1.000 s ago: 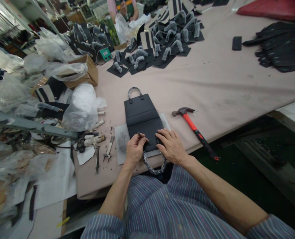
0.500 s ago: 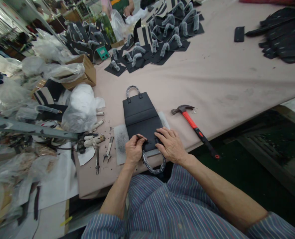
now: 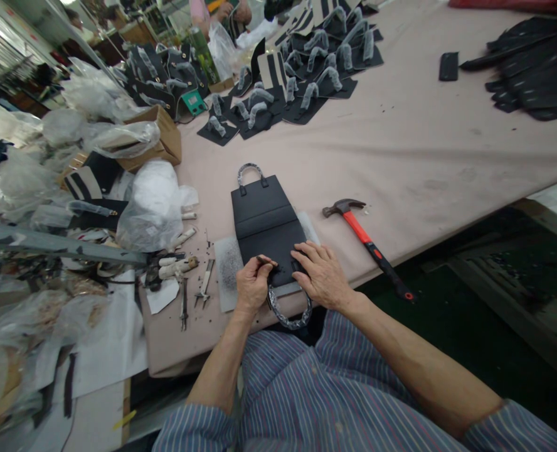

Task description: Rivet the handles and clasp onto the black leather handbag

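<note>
A black bag panel [image 3: 266,216] lies unfolded in front of me, partly over a speckled pale slab [image 3: 226,270]. One plastic-wrapped handle [image 3: 250,166] is at its far edge, and a second wrapped handle [image 3: 290,321] hangs at the near edge by the table's rim. At the panel's near left, my left hand [image 3: 254,282] is pinched on a small dark piece too small to name. My right hand [image 3: 323,273] rests on the panel's near right corner, fingers apart. Right of it lies a claw hammer [image 3: 358,229] with a red and black handle.
Pliers-like tools [image 3: 205,285] and small bits lie left of the slab. Plastic bags [image 3: 149,207] and a cardboard box [image 3: 165,138] crowd the left. Many black panels with wrapped handles [image 3: 302,100] cover the far side. Black pieces [image 3: 537,69] lie far right. Another person's hands [image 3: 234,12] show at the top.
The other person's hands at the top have shifted, with something dark and striped now between them. My own hands look the same, and the panel stays in place.
</note>
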`<act>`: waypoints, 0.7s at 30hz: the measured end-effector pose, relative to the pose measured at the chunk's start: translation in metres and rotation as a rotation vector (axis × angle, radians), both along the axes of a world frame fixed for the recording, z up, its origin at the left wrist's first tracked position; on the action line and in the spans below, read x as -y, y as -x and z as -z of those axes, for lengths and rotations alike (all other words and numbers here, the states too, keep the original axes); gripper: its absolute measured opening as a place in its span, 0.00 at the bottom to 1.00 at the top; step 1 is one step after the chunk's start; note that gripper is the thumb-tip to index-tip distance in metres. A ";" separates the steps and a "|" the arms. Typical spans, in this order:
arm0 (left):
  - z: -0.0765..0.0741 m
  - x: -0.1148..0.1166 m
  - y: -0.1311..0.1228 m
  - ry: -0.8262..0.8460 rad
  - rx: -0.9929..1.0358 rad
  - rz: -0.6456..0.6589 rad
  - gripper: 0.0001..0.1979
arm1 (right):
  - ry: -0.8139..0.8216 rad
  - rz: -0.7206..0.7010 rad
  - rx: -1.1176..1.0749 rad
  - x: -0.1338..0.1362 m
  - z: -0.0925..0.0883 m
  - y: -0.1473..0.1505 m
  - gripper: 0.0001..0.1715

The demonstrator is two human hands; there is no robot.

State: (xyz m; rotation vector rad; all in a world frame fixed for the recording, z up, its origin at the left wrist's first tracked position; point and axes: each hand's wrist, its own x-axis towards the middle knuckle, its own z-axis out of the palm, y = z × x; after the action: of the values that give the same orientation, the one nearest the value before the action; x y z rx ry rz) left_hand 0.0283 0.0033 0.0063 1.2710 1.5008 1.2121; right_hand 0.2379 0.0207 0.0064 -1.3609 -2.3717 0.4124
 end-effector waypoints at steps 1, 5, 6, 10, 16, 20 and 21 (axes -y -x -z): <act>-0.001 0.000 0.001 -0.011 -0.023 0.014 0.05 | -0.002 0.000 -0.002 0.000 0.000 0.000 0.27; -0.004 0.000 0.004 -0.040 -0.106 0.092 0.06 | -0.006 0.001 -0.006 0.001 0.001 0.000 0.27; -0.005 0.000 0.004 -0.040 -0.109 0.104 0.06 | -0.007 0.001 -0.007 0.001 0.001 0.000 0.27; -0.008 -0.001 0.003 -0.055 -0.123 0.126 0.06 | -0.005 -0.002 -0.006 0.001 0.002 0.000 0.27; -0.009 -0.001 0.002 -0.045 -0.084 0.114 0.06 | -0.019 -0.002 -0.003 0.000 0.001 0.000 0.26; -0.004 0.000 0.002 -0.023 -0.006 0.044 0.06 | -0.021 -0.005 -0.010 0.000 0.001 0.000 0.27; -0.003 0.000 0.002 -0.022 0.003 0.044 0.06 | -0.021 -0.002 -0.010 0.000 0.002 0.000 0.27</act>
State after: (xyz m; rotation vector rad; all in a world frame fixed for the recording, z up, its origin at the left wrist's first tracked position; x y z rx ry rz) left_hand 0.0264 0.0038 0.0094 1.3099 1.4535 1.2041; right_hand 0.2380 0.0205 0.0048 -1.3446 -2.3628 0.3933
